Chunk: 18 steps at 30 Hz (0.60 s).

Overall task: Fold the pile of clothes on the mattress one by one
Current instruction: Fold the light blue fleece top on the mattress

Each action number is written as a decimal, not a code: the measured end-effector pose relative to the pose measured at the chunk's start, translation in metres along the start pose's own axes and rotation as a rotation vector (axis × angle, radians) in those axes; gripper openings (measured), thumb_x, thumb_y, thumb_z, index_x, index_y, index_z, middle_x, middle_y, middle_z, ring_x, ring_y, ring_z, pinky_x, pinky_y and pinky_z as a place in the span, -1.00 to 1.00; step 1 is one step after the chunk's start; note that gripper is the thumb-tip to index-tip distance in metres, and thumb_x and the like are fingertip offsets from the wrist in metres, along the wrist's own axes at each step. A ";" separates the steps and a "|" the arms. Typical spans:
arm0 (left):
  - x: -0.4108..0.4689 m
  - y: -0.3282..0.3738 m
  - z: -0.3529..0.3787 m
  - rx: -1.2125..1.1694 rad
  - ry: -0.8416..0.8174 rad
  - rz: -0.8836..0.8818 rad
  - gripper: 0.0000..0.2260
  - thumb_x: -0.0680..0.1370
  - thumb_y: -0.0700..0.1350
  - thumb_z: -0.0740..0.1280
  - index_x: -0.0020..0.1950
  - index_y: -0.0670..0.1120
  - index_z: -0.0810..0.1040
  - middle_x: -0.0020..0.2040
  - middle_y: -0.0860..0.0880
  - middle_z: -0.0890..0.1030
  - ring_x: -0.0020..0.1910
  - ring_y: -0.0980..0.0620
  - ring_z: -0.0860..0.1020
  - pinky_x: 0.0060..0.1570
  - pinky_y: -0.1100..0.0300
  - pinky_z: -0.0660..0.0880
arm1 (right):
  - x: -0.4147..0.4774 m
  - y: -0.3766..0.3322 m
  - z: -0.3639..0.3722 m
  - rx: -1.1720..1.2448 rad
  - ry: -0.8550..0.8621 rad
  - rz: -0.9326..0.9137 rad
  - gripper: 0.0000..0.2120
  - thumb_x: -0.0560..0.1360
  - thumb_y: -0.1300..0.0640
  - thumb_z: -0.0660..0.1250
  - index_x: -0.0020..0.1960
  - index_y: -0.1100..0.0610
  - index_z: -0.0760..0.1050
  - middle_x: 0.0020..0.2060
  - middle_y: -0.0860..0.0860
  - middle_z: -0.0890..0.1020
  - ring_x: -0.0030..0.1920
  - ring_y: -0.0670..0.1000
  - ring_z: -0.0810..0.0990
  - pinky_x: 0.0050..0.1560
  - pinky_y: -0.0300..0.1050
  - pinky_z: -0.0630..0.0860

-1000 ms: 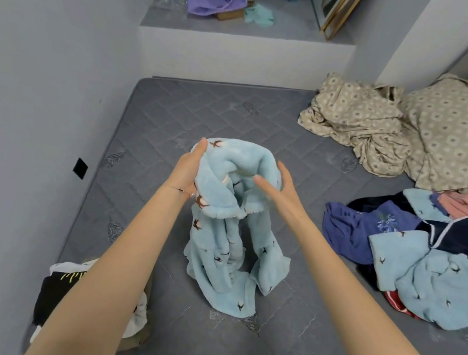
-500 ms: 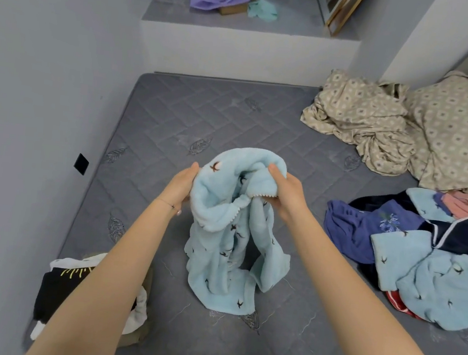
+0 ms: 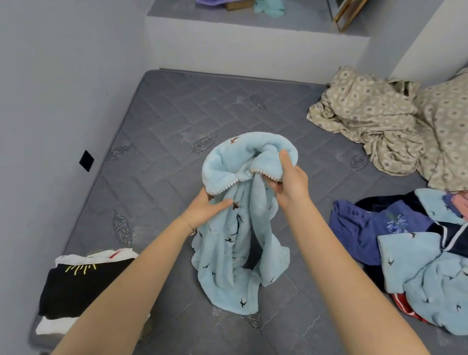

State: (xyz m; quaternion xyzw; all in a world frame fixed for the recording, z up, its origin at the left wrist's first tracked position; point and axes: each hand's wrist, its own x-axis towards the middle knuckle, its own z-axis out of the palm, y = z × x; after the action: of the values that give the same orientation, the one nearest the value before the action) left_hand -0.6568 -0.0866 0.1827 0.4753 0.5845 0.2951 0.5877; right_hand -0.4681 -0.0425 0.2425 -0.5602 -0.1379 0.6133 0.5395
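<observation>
Fleece garment (image 3: 238, 235) (pale blue) gripped by both hands (image 3: 291, 183) over bare mattress (image 3: 175, 119) centre.

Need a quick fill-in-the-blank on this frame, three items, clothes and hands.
1. The held garment is light ____ with small bird prints.
2. The right hand has its grip ____ up the garment than the left hand.
3. The black-and-white stack lies on the mattress to the person's ____.
Missing words: blue; higher; left

No legible text or labels anywhere.
</observation>
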 end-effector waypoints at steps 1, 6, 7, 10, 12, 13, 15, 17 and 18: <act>0.000 0.000 0.004 -0.023 0.025 0.009 -0.43 0.50 0.04 0.43 0.46 0.02 0.30 0.38 0.11 0.43 0.35 0.12 0.40 0.39 0.04 0.35 | 0.000 0.000 0.000 0.028 -0.015 0.028 -0.70 0.58 0.05 0.31 0.21 0.23 0.49 0.03 0.14 0.62 -0.03 0.06 0.63 -0.03 -0.01 0.64; 0.004 -0.001 0.012 -0.060 -0.035 -0.083 -0.46 0.55 0.12 0.33 0.48 0.00 0.31 0.38 0.06 0.45 0.32 0.08 0.44 0.39 0.05 0.35 | 0.000 -0.004 -0.007 0.125 -0.096 0.171 -0.58 0.57 0.06 0.31 0.32 0.30 0.43 0.16 0.21 0.59 0.01 0.09 0.63 -0.17 -0.07 0.66; 0.003 0.001 0.013 -0.093 -0.025 -0.073 -0.51 0.55 0.08 0.34 0.45 0.00 0.36 0.36 0.04 0.49 0.30 0.08 0.47 0.37 0.05 0.37 | 0.001 -0.005 -0.009 0.103 -0.103 0.169 -0.59 0.57 0.06 0.33 0.30 0.30 0.44 0.14 0.20 0.61 0.00 0.08 0.64 -0.18 -0.07 0.66; 0.007 0.006 0.011 -0.145 0.042 -0.008 -0.68 0.59 -0.01 0.32 0.34 -0.02 0.47 0.25 0.00 0.58 0.20 0.08 0.55 0.26 0.09 0.47 | 0.007 -0.011 -0.015 0.016 -0.092 0.099 -0.65 0.55 0.06 0.36 0.22 0.28 0.48 0.06 0.17 0.63 0.00 0.07 0.65 -0.18 -0.07 0.64; 0.008 0.018 0.008 -0.188 0.067 0.029 -0.79 0.61 -0.06 0.28 0.23 -0.02 0.53 0.13 0.01 0.64 0.11 0.07 0.60 0.10 0.17 0.54 | 0.013 -0.013 -0.018 -0.057 -0.092 0.027 -0.67 0.56 0.06 0.35 0.20 0.26 0.49 0.01 0.13 0.64 0.01 0.07 0.63 -0.12 -0.07 0.61; 0.008 0.026 0.005 -0.210 0.083 0.036 -0.84 0.61 -0.09 0.27 0.18 -0.01 0.55 0.08 0.02 0.65 0.07 0.05 0.61 0.05 0.18 0.56 | 0.015 -0.012 -0.020 -0.106 -0.097 0.000 -0.68 0.56 0.04 0.33 0.19 0.25 0.50 -0.03 0.10 0.65 0.00 0.06 0.62 -0.08 -0.09 0.58; 0.011 0.039 -0.003 -0.251 0.111 0.051 -0.87 0.62 -0.14 0.26 0.13 -0.03 0.55 0.05 -0.02 0.65 0.06 -0.02 0.61 0.06 0.11 0.56 | 0.018 -0.007 -0.024 -0.215 -0.125 0.002 -0.71 0.58 -0.02 0.29 0.17 0.17 0.52 -0.05 0.03 0.63 0.01 0.02 0.58 0.02 -0.09 0.51; 0.012 0.051 -0.010 -0.279 0.146 0.058 -0.87 0.61 -0.14 0.27 0.12 -0.05 0.55 0.07 -0.07 0.65 0.10 -0.08 0.60 0.13 0.01 0.54 | 0.017 0.001 -0.030 -0.252 -0.137 0.060 -0.77 0.59 -0.02 0.23 0.12 0.08 0.52 0.00 0.00 0.60 0.05 0.03 0.55 0.08 -0.07 0.45; 0.012 0.056 -0.014 -0.288 0.162 0.068 -0.86 0.61 -0.12 0.27 0.14 -0.07 0.55 0.10 -0.11 0.64 0.12 -0.11 0.60 0.15 -0.02 0.53 | 0.018 0.006 -0.033 -0.245 -0.141 0.083 -0.81 0.57 0.02 0.22 0.09 0.07 0.51 0.01 0.02 0.59 0.07 0.06 0.52 0.05 -0.06 0.43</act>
State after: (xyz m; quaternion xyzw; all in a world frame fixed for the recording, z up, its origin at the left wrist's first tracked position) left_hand -0.6566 -0.0516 0.2304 0.3803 0.5653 0.4329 0.5902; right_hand -0.4396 -0.0449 0.2169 -0.5826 -0.2260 0.6515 0.4301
